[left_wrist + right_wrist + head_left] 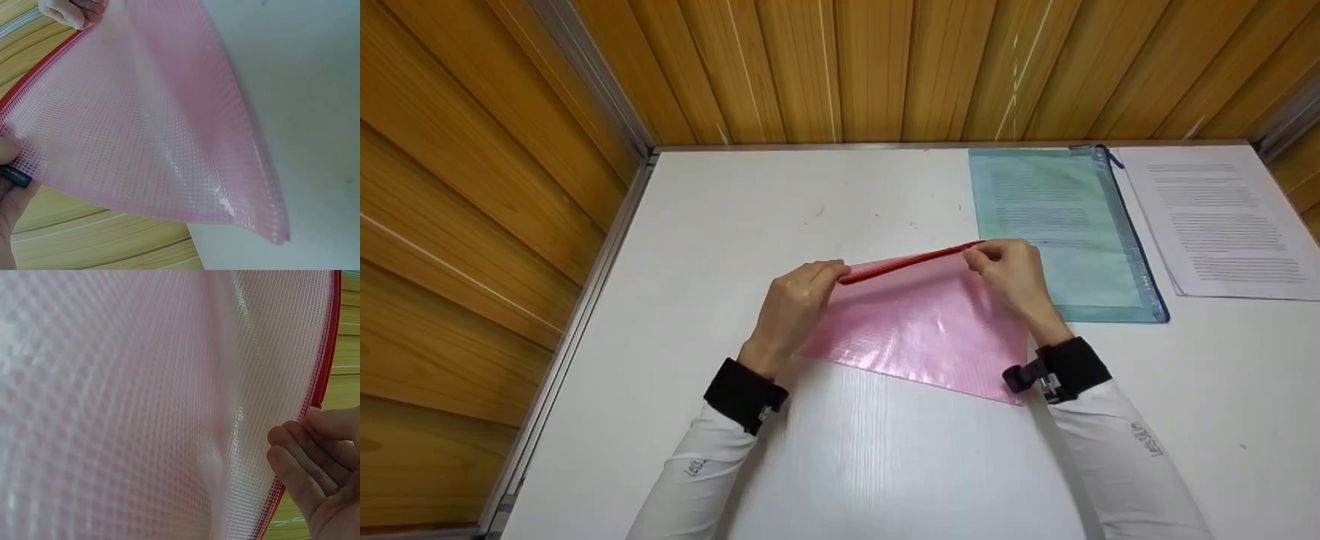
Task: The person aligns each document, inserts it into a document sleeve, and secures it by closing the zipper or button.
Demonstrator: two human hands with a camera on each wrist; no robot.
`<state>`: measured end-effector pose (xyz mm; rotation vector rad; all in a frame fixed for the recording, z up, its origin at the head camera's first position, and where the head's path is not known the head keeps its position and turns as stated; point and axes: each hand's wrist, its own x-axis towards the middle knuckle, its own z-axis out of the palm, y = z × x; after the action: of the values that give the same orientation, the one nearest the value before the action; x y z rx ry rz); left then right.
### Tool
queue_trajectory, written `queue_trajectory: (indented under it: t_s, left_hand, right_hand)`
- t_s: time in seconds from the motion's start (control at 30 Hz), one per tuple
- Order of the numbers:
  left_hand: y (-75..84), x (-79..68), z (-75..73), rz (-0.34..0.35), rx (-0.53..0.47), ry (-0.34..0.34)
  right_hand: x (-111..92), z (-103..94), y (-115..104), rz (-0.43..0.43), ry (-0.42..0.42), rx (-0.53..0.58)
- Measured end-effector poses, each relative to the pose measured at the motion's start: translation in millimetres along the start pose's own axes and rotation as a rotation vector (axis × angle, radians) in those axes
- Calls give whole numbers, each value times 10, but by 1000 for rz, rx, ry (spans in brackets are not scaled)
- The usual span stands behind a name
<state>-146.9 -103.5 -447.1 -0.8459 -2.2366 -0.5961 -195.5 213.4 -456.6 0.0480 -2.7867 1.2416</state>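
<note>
A translucent pink mesh zip pouch (919, 330) is held up off the white table, its red zipper edge (911, 262) along the top. The left hand (795, 304) grips the pouch's upper left corner. In the left wrist view its thumb (8, 149) presses on the mesh beside a small dark tag (16, 175). Near the zipper's other end, the right hand (1011, 274) pinches the edge. The right wrist view shows the right hand's curled fingers (306, 472) against the red-edged mesh (275, 382). What the pouch contains, if anything, cannot be made out.
Behind the right hand lies a green zip pouch (1110, 262) with a printed sheet inside. Printed papers (1234, 225) lie to its right. Wood-patterned panels (847, 71) border the white table (720, 217) at the back and left.
</note>
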Motion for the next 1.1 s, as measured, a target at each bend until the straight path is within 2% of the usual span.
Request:
queue_trajectory:
  t_s: [0.53, 0.77, 1.1]
  left_hand:
    - [-106, -15, -91, -37, 12, -18]
    - [-128, -41, -99, -63, -1, -29]
    - [-214, -117, -108, -89, 2, -16]
  right_hand:
    - [-53, -247, 287, 3, 38, -110]
    - [-111, -395, 394, 57, 3, -137]
    - [-156, -527, 486, 86, -42, -163]
